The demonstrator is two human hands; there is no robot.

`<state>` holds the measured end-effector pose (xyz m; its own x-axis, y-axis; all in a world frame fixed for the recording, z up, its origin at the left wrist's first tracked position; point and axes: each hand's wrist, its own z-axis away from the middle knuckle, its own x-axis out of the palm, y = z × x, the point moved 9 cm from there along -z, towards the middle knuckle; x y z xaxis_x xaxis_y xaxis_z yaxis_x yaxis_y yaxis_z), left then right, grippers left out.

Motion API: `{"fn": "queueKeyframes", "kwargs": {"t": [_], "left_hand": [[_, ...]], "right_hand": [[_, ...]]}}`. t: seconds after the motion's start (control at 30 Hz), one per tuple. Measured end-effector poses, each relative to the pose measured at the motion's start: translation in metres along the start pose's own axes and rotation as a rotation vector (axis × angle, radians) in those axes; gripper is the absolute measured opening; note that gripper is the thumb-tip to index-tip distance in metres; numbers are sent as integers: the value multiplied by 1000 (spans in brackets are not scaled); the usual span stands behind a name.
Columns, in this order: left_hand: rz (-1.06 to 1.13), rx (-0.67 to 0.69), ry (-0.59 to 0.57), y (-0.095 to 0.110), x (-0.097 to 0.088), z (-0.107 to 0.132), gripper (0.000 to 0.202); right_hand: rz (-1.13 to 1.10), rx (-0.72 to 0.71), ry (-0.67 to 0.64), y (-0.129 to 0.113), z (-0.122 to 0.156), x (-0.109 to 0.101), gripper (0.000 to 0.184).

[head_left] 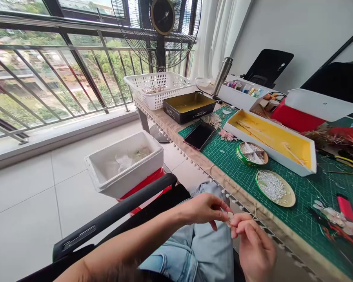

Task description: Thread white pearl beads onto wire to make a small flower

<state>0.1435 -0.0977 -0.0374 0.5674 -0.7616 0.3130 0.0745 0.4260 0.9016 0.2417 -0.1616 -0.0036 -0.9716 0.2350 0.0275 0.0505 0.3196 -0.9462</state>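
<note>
Above my lap, near the table's front edge, my left hand (205, 209) pinches a small whitish, petal-like piece (230, 216) between thumb and fingertips. Its exact kind is too small to make out. From the right, my right hand (257, 243) meets it, thumb and fingers closed at the same piece and partly covering it. A thin pale strand (255, 210) rises just beyond the right fingertips. On the table close by lie a round lid of white pearl beads (272, 186) and a divided round box of beads (252, 153).
A green cutting mat (223, 160) carries a phone (199, 135), a pink flower (227, 135), a yellow-lined tray (270, 137) and pale flower sprays (338, 219). Behind stand a black tin (190, 107) and white basket (155, 94). A foam box (125, 164) and chair armrest (114, 211) are left.
</note>
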Motion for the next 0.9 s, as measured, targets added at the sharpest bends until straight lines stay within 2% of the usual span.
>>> {"fn": "queueKeyframes", "kwargs": {"t": [0.23, 0.37, 0.43, 0.5, 0.57, 0.63, 0.77, 0.9], "left_hand": [[-61, 15, 68, -2, -6, 2, 32], [37, 23, 71, -1, -4, 1, 32], [103, 29, 77, 0, -4, 0, 40], [152, 27, 74, 2, -3, 0, 49], [185, 12, 53, 2, -2, 1, 55], [212, -4, 35, 2, -1, 2, 58], [265, -1, 44, 4, 0, 5, 56], [306, 14, 53, 6, 6, 9, 49]], "right_hand": [[47, 26, -27, 10, 4, 3, 33], [92, 47, 66, 7, 4, -3, 22], [133, 142, 139, 8, 5, -9, 22], [177, 298, 156, 15, 9, -12, 38], [243, 441, 79, 25, 15, -9, 46], [358, 496, 8, 29, 19, -7, 45], [602, 417, 48, 22, 20, -15, 41], [634, 398, -36, 26, 19, -19, 44]]}}
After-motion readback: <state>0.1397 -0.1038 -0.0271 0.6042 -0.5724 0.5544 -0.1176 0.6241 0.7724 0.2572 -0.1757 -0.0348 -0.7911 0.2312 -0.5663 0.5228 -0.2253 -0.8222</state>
